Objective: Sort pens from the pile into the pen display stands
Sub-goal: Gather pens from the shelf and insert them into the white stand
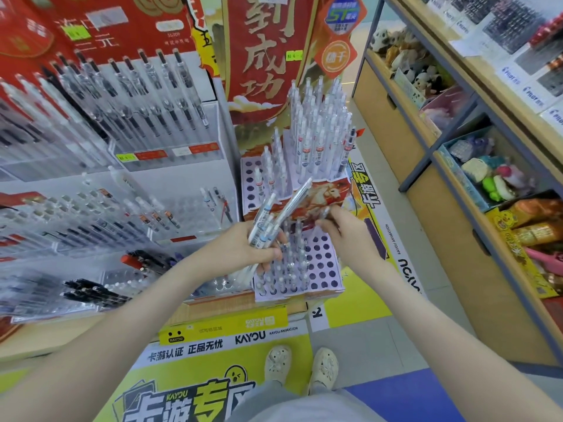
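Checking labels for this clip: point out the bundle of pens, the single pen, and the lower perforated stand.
bundle of pens (264, 228), head view, mid barrels.
single pen (324, 213), head view, barrel above right fingers.
lower perforated stand (323, 263), head view, empty holes.

Both arms (441, 315) are bare, with no sleeves. The person wears cream shoes (324, 367) with little holes and grey trousers (292, 403).

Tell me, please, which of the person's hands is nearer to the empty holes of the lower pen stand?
Right. The right hand hovers just above the empty holes of the lower pen stand; the left hand, gripping a bundle of pens, sits farther left, beyond the filled rows.
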